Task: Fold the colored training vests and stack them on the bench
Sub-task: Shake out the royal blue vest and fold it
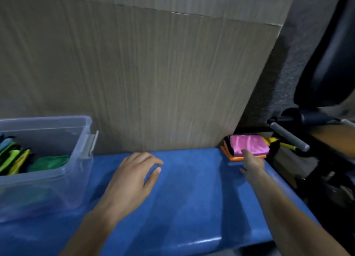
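While the folded stack sits at the far right end of the bench point(184, 198), the unfolded supply lies at the opposite, left end. A clear plastic bin point(63, 178) stands on the left end of the bench, its near wall close to the front edge; inside it lie loose vests point(21, 159) in blue, lime, yellow and green, bunched toward the bin's left side.

Just right of the bin, the left hand point(132, 177) rests palm down over the bench near its back edge. Its fingers are loosely curled and hold nothing. This is the nearer hand to the bin, so the next vest most likely falls to it: the judged move is a reach leftward and over the bin's right rim.

Between the two hands the blue seat surface is bare and gives open room for folding.

At the right end, the right hand point(252, 165) is stretched out with fingers extended, fingertips touching the near edge of the pink vest point(249, 144). It grips nothing. The pink vest lies folded on top of an orange vest point(233, 158), and the pair sits in the far right corner of the bench, long axis running left to right, against the backing board point(134, 73). Dark equipment point(288, 136) crowds the right edge of the bench, so room beyond the stack is tight.
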The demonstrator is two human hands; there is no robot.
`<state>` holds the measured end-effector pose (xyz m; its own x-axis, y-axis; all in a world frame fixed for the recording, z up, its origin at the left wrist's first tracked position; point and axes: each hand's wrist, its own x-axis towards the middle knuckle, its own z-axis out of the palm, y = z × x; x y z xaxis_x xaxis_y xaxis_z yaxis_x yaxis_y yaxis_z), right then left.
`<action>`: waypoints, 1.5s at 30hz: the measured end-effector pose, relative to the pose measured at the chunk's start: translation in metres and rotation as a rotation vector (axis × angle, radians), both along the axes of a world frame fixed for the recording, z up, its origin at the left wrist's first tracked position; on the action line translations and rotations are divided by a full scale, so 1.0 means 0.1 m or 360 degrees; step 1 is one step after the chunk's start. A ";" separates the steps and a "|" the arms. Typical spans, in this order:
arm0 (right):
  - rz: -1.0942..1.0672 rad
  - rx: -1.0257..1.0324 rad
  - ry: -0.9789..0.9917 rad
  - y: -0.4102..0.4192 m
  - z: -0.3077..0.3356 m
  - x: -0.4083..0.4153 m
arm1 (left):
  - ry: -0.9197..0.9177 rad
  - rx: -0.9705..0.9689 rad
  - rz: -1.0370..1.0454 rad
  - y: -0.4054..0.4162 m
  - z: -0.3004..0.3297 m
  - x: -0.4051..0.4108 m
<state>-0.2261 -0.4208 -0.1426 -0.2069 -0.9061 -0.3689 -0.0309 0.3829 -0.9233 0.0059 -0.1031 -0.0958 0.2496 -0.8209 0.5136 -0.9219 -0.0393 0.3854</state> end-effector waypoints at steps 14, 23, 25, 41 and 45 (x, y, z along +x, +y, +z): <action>0.0152 0.0149 -0.0909 -0.18 -0.02 0.33 | 0.0003 0.0026 -0.0051 -0.11 -0.15 -0.03; 0.1326 0.0245 -0.0851 1.46 0.82 0.75 | -0.0011 -0.0366 0.0073 0.60 0.29 0.04; 0.1540 0.0025 -0.0662 1.75 1.14 1.02 | -0.0026 -0.0484 0.0178 0.85 0.39 0.17; 0.3408 -0.1854 0.2244 3.33 2.32 4.20 | 0.0172 -0.0387 0.0973 2.36 0.33 1.60; 0.3501 -0.1795 0.2817 3.54 1.80 4.55 | 0.0288 -0.0454 0.0986 2.37 0.37 1.68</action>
